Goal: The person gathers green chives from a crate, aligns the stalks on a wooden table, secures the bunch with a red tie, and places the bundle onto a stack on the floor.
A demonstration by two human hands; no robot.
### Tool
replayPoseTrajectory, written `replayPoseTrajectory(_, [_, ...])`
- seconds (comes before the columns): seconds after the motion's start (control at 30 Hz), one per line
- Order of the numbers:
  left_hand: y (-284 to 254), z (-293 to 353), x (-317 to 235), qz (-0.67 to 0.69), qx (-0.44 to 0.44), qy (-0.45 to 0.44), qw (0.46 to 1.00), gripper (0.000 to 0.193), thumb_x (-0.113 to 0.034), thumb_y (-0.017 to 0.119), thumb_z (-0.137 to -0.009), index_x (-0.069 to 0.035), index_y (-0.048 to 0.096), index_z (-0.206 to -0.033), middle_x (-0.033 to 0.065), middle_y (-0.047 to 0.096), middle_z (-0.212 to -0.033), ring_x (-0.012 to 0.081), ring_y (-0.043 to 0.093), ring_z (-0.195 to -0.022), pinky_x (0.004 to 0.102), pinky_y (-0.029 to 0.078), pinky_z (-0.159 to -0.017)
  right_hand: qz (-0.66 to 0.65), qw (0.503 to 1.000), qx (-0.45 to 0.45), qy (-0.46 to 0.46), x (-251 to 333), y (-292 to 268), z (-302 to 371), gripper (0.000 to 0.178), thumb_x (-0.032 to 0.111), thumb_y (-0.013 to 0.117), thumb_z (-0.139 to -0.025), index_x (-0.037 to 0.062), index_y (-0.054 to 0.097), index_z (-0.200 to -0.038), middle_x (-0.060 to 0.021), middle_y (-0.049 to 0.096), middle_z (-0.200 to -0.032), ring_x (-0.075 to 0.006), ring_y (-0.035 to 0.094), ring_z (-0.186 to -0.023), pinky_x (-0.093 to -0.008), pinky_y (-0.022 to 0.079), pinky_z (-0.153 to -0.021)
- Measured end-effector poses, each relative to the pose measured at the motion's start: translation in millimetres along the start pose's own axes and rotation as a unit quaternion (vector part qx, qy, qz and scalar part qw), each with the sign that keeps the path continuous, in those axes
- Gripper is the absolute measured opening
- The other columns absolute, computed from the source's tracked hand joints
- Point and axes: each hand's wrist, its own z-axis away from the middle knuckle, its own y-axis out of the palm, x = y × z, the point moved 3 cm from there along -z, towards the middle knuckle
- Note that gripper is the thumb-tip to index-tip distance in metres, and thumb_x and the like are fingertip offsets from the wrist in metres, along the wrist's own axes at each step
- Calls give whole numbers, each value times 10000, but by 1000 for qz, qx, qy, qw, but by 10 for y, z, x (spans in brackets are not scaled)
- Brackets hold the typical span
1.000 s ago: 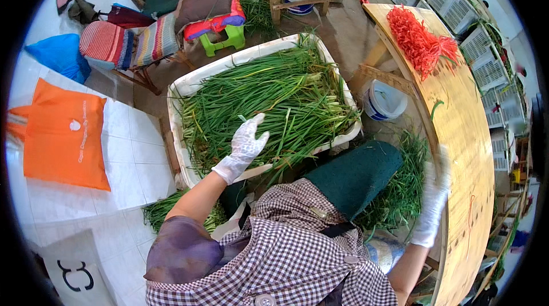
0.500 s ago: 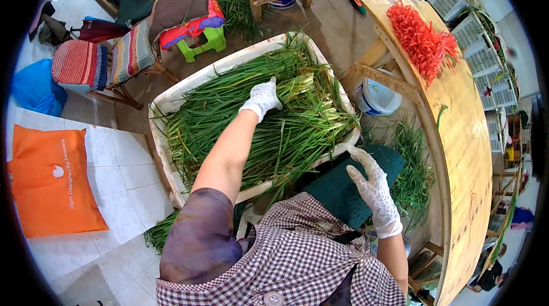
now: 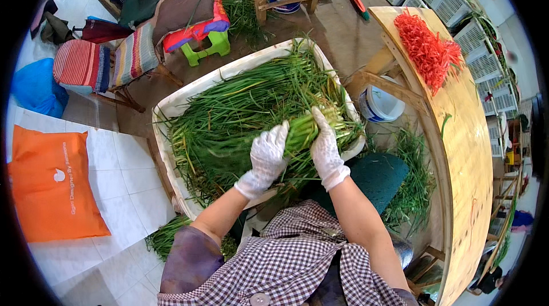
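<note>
A white tub (image 3: 171, 100) in front of me is heaped with long green chives (image 3: 240, 97), their pale stem ends mostly toward its right side. Both my hands wear white patterned gloves. Over the tub's near right part, my left hand (image 3: 269, 154) and my right hand (image 3: 327, 149) close on either side of a bunch of chives (image 3: 300, 133). The bunch's pale ends point up and away, between my hands. Part of my left fingers is hidden behind the leaves.
On the right curves a wooden table (image 3: 466, 163) with a pile of red ties (image 3: 426, 49). A white bucket (image 3: 383, 103) stands under it, near loose greens (image 3: 414, 183). Cushioned stools (image 3: 134, 57) are at the far left, an orange bag (image 3: 57, 186) at the left.
My left hand has drawn back toward me from the middle of the heap. My right hand has come up and inward from beside the tub, and a bunch is now held between both.
</note>
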Motion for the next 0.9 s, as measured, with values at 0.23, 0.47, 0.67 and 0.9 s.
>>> replayPoseTrajectory(0.23, [-704, -185, 398, 180, -148, -36, 972, 379, -307, 712, -803, -63, 634, -1081, 103, 643, -1110, 240, 598, -1036, 378, 447, -927, 155, 981, 112, -41, 7, -283, 807, 373, 130, 660, -828, 15, 559, -1169, -84, 630, -1080, -166, 575, -1033, -311, 446, -930])
replayPoseTrajectory(0.47, [-521, -457, 258, 454, 298, 162, 824, 828, -546, 645, -796, -135, 346, -1450, 112, 363, -1469, 285, 291, -1377, 423, 185, -1148, 163, 977, 134, -22, 38, -295, 1123, 414, 84, 687, -789, -6, 574, -1177, -60, 638, -1069, -140, 579, -960, -290, 457, -882])
replayPoseTrajectory(0.67, [-87, 214, 1234, 419, 78, -242, 872, 777, -399, 658, -865, -1, 304, -1431, 213, 343, -1454, 300, 331, -1353, 389, 280, -1112, 99, 985, 137, -45, 167, -400, 1133, 396, 96, 702, -767, -3, 584, -1132, -105, 632, -1123, -183, 582, -1012, -337, 442, -939])
replayPoseTrajectory(0.9, [167, 498, 1117, 38, 266, -271, 924, 580, -418, 668, -807, -156, 522, -1303, 175, 663, -1042, 326, 642, -959, 394, 499, -840, 115, 961, 248, -44, 338, -24, 1578, 305, 10, 665, -778, 43, 589, -1071, -58, 648, -990, -178, 615, -935, -392, 398, -1025])
